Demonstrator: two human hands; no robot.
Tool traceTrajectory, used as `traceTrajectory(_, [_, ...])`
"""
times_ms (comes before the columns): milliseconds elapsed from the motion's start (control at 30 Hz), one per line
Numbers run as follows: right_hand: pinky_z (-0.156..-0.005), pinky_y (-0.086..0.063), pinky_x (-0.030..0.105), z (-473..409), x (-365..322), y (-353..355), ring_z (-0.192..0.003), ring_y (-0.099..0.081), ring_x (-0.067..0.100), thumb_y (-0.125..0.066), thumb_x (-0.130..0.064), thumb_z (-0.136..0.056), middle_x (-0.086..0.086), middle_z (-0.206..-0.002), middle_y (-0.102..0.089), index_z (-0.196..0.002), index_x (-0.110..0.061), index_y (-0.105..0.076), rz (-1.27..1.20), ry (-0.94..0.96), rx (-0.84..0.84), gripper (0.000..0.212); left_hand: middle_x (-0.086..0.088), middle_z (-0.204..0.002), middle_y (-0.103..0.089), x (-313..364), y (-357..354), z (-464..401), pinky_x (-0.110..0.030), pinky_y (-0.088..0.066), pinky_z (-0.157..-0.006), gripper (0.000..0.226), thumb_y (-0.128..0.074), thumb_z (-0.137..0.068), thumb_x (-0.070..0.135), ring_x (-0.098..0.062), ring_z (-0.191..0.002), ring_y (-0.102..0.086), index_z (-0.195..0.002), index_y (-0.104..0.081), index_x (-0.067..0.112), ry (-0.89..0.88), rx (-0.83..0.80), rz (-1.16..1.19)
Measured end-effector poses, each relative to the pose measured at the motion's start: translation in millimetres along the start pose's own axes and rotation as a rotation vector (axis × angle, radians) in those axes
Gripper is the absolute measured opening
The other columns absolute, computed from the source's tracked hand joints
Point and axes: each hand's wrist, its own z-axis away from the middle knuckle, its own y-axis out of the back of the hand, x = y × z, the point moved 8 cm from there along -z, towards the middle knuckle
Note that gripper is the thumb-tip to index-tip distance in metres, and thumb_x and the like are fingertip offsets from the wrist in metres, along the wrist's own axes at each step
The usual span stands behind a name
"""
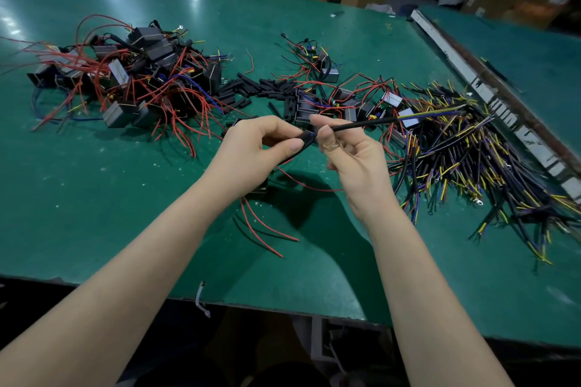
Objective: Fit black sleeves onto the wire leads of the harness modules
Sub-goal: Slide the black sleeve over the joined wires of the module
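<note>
We hold both hands above the green table [94, 198], near its front edge, and we take that spot as our landmark. Our left hand [251, 148] has its fingers [290, 145] pinched shut on the near end of a black sleeve [306, 142]. Our right hand [349, 154] is just beside the left hand, thumb and forefinger closed on a black cable [361, 123] that runs up and away to the right, where blue and yellow leads [421, 115] come out of its far end. Sleeve and cable meet between the two thumbs, where a little blue shows; we cannot tell how far the lead sits inside the sleeve.

Below the hands, red wires [267, 229] trail over the table, and a dark module [259, 190] shows partly under the left wrist. Beyond the hands lies a scatter of loose black sleeves [251, 88]. To the far left of the hands sits a heap of modules with red wires [135, 78]. To the right of the hands spreads a large pile of black cables with yellow and blue ends [465, 160], with a few more modules [342, 100] at its near edge.
</note>
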Motion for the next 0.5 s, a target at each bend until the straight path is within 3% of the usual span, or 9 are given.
traceTrajectory(167, [-0.059,-0.035,0.018,2,9,-5,-0.069,-0.051,0.001,-0.055,-0.029,-0.096,-0.015,-0.077,-0.064,-0.090,-0.032,-0.073,-0.081,-0.156,-0.017,0.019,0.014,-0.081,-0.067,-1,0,-1,-0.021,-0.050,-0.079,0.025,-0.075,-0.079,0.014,-0.002,-0.077,-0.063,-0.080,-0.061,0.035,-0.008,0.031,0.040])
traceTrajectory(400, [-0.058,-0.035,0.017,5,21,-12,-0.074,-0.058,0.000,-0.054,-0.034,-0.095,-0.020,-0.081,-0.066,-0.081,-0.033,-0.076,-0.181,-0.333,-0.090,0.025,0.018,-0.071,-0.064,5,0,-2,-0.012,-0.047,-0.073,0.030,-0.078,-0.076,0.013,0.008,-0.067,-0.059,-0.072,-0.057,0.035,-0.054,0.045,-0.069])
traceTrajectory(500, [-0.061,-0.037,0.019,5,23,-8,-0.077,-0.062,-0.002,-0.057,-0.036,-0.094,-0.018,-0.084,-0.068,-0.084,-0.034,-0.075,-0.108,-0.358,-0.093,0.021,0.017,-0.079,-0.065,5,-1,-1,-0.027,-0.049,-0.085,0.013,-0.074,-0.081,0.023,0.001,-0.078,-0.063,-0.086,-0.063,0.026,-0.068,-0.018,-0.212])
